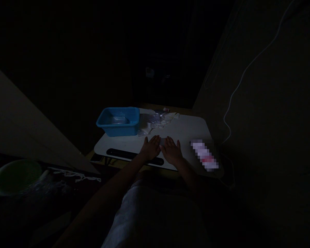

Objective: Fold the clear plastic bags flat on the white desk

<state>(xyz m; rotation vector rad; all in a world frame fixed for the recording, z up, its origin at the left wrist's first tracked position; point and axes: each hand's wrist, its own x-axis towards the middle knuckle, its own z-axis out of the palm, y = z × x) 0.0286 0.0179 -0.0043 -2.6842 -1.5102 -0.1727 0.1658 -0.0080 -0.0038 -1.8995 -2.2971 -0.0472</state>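
Note:
In a very dark room, my left hand (151,148) and my right hand (172,151) lie side by side, palms down, on a small white table (188,132). The fingers of both are stretched out flat. A small pale thing (162,141) shows between the fingertips; I cannot make out what it is. Neither hand grips anything that I can see.
A blue plastic tub (119,121) stands at the table's back left. Crumpled clear plastic and white bits (156,120) lie beside it. A blurred flat item (204,155) rests at the right edge. A white cable (232,96) hangs at right. A green basket (15,175) sits at far left.

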